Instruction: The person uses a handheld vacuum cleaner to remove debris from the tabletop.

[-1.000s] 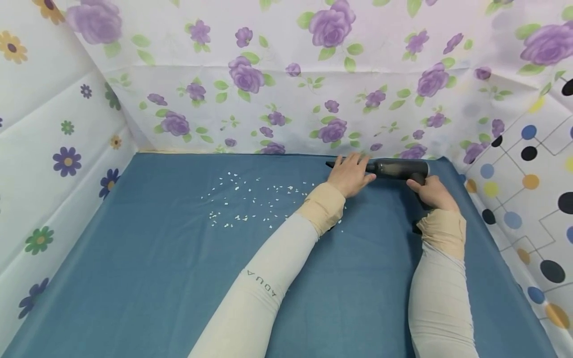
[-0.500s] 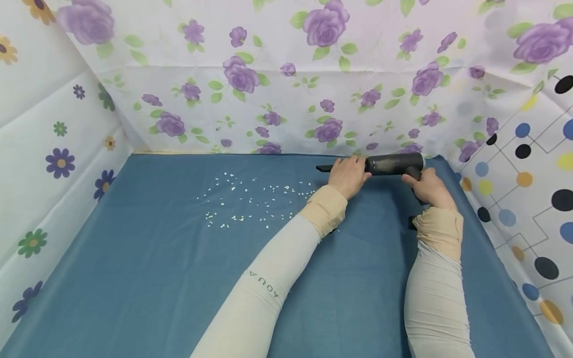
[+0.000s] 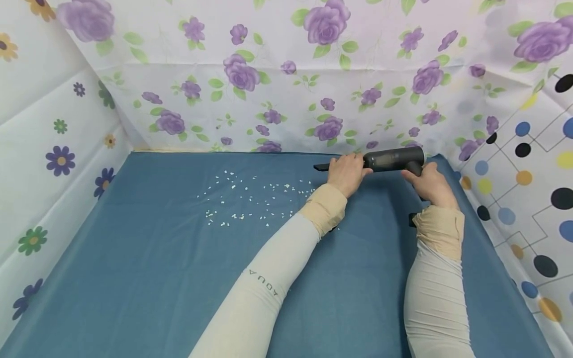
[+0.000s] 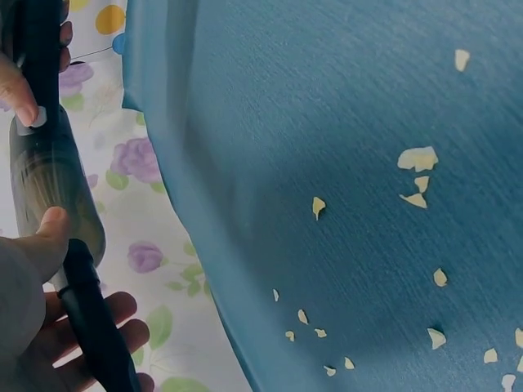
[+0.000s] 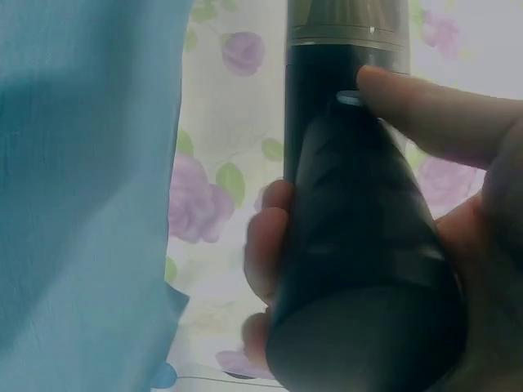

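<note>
A black handheld vacuum cleaner [image 3: 390,160] with a clear dust cup and a narrow flat nozzle [image 3: 320,167] is held near the back edge of the cloth, nozzle pointing left. My right hand [image 3: 431,185] grips its handle [image 5: 368,237]; in the right wrist view the thumb lies beside a small pale button [image 5: 350,98]. My left hand [image 3: 347,175] holds the front end. The left wrist view shows its thumb on the clear dust cup [image 4: 49,175] and its fingers behind the nozzle tube. Small whitish scraps [image 4: 418,158] lie scattered left of the hands.
Blue cloth [image 3: 147,258] covers the table. Floral sheeting [image 3: 268,49] stands along the back, with a flower-print sheet [image 3: 53,124] at left and a dotted sheet [image 3: 532,209] at right. The left forearm hides part of the scrap area.
The vacuum cleaner's rear end has risen, tilting its nozzle slightly downward to the left. My left hand has moved from lying over the nozzle to holding it. The scraps lie as before.
</note>
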`<state>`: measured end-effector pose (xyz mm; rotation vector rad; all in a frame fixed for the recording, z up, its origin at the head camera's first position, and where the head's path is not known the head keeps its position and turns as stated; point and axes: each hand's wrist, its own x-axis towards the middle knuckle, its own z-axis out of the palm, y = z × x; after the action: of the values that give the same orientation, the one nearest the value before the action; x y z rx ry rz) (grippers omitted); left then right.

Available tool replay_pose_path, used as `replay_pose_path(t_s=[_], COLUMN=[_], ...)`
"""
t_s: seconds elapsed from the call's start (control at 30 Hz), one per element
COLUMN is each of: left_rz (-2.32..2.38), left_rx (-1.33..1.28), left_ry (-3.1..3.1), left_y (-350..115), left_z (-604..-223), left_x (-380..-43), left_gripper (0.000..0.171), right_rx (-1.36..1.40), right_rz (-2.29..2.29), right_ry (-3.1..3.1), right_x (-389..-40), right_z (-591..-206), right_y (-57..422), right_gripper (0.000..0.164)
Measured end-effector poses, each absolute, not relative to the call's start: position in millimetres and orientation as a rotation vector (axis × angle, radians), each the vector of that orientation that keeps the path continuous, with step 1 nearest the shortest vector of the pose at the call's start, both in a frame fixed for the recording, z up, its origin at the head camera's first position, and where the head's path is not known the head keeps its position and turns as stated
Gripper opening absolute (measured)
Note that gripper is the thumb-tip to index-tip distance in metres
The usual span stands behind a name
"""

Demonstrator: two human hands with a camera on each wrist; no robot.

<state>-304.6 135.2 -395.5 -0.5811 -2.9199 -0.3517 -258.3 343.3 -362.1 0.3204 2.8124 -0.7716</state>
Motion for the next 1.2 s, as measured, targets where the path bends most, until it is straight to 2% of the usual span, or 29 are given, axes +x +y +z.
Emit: replay_pose_path(t_s=[0.27,0.57,0.93,1.2], left_rz=[-0.379,-0.395,-0.408,-0.434], left_rx=[-0.525,-0.454,-0.478,-0.507], left_ry=[-2.898,-2.888,-2.849,-2.823], left_y=[136,140,142,148], left_z=[-396,-397,-401,-402], left_x=[-305,-301,-295,-293], left_gripper=[0.05,0.05,0.053,0.053], right_rx=[0.428,0.524,0.531,0.505], right_rz=[-0.74,-0.758,-0.711,-0.693], right_ry=[2.91,3.04,3.068,3.125], right_x=[-259,-255,-250,-243], right_z=[-360,-356,-347,-343], right_y=[334,328,330,335], right_gripper=[0.098,0.075,0.077,0.063])
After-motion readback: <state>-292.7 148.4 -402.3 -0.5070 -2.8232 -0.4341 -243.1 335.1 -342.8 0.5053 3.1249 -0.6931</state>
